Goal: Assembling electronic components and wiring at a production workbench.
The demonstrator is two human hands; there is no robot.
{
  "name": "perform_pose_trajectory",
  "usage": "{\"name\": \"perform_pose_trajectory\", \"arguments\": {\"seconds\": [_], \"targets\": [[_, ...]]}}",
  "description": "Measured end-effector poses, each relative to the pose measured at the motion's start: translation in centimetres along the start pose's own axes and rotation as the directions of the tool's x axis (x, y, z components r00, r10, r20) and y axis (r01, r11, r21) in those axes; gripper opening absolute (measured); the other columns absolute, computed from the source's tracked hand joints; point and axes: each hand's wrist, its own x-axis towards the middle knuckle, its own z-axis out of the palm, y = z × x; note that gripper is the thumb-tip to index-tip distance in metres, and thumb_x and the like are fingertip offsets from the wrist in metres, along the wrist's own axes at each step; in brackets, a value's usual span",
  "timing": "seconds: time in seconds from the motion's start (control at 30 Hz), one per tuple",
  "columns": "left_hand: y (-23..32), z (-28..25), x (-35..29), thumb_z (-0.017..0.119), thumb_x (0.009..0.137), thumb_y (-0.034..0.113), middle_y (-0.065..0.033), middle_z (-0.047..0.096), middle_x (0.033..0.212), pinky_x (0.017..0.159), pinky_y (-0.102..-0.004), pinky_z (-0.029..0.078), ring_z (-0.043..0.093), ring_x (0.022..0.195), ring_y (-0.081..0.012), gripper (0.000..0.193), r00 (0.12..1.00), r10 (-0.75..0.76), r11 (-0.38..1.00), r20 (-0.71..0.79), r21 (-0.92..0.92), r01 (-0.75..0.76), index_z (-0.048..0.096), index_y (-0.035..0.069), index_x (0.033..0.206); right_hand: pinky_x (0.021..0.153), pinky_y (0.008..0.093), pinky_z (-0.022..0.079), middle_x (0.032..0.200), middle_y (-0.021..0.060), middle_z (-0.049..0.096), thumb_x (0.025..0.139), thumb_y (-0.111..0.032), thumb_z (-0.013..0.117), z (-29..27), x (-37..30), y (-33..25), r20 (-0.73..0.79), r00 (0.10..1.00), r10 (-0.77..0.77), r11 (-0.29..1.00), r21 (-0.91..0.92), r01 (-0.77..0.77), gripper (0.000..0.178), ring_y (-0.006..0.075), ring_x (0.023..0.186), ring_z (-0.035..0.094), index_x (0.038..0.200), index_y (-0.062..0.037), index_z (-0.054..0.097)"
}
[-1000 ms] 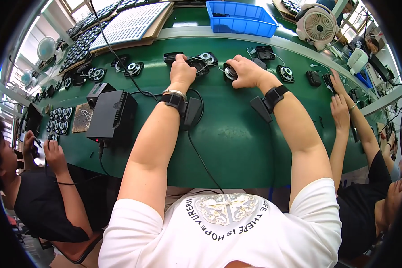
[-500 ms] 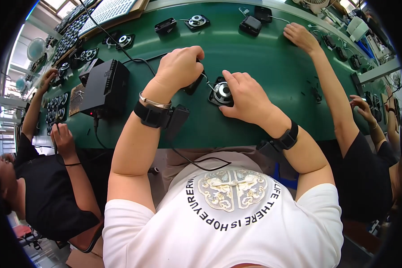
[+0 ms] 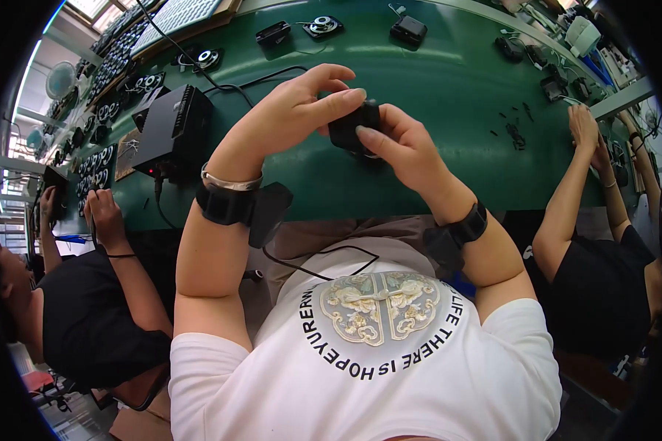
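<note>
Between my two hands, above the green table (image 3: 449,184), is a black speaker box (image 3: 349,134). My left hand (image 3: 294,110) reaches over it from the left, its thumb lying along the box's upper edge and its index finger stretched above. Wrapped round the right end is my right hand (image 3: 404,151), thumb on the near face and fingers behind. A thin pale rim shows at the box's underside; the rest of that side is hidden. Both wrists carry black strapped devices, and a metal bracelet sits on the left one.
A black electrical box (image 3: 175,128) with cables stands left of my hands. Along the far side lie a loose speaker (image 3: 322,26), an open black housing (image 3: 273,34) and a black box (image 3: 408,31). Small black pieces (image 3: 516,134) are scattered rightward. Co-workers sit on both sides.
The speaker under my right hand and the black housing in my left have come together, lifted between both hands. The right co-worker's arm has swung from the far side to the right edge.
</note>
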Motion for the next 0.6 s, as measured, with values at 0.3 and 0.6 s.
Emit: {"name": "perform_pose_trajectory", "arguments": {"seconds": [0.3,0.6], "targets": [[-4.7,4.6,0.5,0.079,0.081,0.023,-0.0046,0.063,0.110,0.073,-0.0250,0.050,0.060,0.083,-0.0108,0.041,0.903,0.374,0.828,-0.213,-0.362,-0.428,0.067,0.004,0.115,0.071,0.0256,0.053,0.099,0.0082,0.066,0.099,-0.020,0.052,-4.2,0.1,-0.8,0.154,0.968,0.197,0.779,0.574,-0.250,0.031,0.0143,0.082,0.066,0.119,0.0034,0.056],[-2.7,6.2,2.6,0.074,0.085,0.021,-0.0092,0.065,0.079,0.061,-0.0290,0.051,0.061,0.067,-0.0210,0.020,0.748,0.463,0.883,-0.476,0.179,-0.433,0.066,0.003,0.089,0.082,0.0275,0.051,0.109,0.0125,0.063,0.088,-0.029,0.069,-4.0,0.9,-3.3,-0.145,0.989,-0.038,0.962,-0.273,-0.003,0.049,0.0186,0.094,0.063,0.123,0.0027,0.055]]}}
